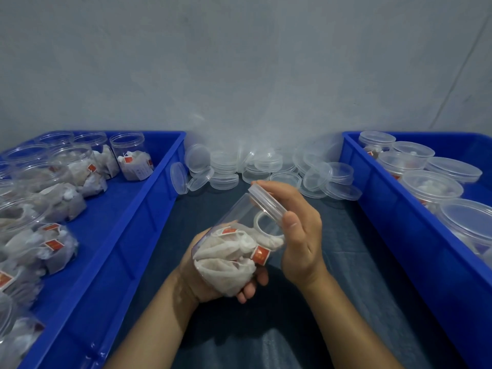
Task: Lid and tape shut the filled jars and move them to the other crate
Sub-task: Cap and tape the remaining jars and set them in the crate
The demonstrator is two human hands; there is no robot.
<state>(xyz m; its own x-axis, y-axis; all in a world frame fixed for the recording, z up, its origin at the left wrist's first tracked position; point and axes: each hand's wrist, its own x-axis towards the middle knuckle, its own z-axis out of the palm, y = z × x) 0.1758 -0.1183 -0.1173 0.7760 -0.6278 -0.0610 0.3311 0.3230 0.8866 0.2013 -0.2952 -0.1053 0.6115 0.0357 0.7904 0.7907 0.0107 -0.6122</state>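
A clear plastic jar (241,235) stuffed with white mesh sachets bearing small red tags is held tilted in mid-air over the dark blue cloth-covered table (346,262), between the 2 crates, its mouth pointing up and away from the person. The left hand (210,278) cups the jar's base from below, fingers curled around the bottom. The right hand (298,230) grips the clear round plastic lid (267,201) that sits on the jar's mouth, thumb on the near edge and fingers wrapped over the far side. A roll of clear tape (262,222) shows through the jar wall, close against the right palm; whether the hand carries it cannot be told.

The blue plastic crate on the left (149,198) holds many open jars (131,155) filled with the same sachets. The blue plastic crate on the right (372,195) holds lidded jars (431,186). A heap of loose clear lids (266,166) lies on the table against the grey wall (239,62).
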